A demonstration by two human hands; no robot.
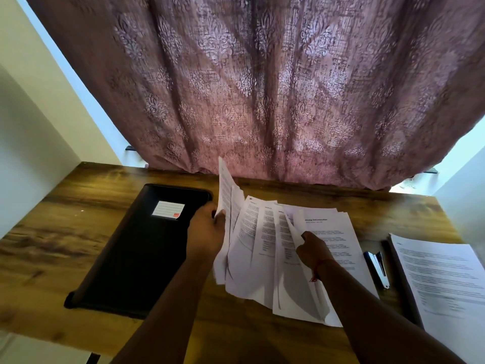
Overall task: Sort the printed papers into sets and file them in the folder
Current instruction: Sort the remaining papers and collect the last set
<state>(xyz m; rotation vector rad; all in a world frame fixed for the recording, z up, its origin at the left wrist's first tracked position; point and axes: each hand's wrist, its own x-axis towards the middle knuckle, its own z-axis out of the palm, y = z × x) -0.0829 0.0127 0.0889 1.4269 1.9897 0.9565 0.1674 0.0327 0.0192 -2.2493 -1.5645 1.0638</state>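
a fanned spread of white printed paper sheets (265, 248) lies on the brown wood-grain table (65, 232), just right of the closed black rectangular folder (141, 248) with a white label. the left hand (206, 232), at the folder's right edge, has its fingers curled, pinching a few sheets tilted up on edge. the right hand (313, 249), further right of the folder, pinches one sheet's edge between thumb and curled fingers. far right of the folder lie a dark stapler (378, 269) and a second white printed stack (443, 285).
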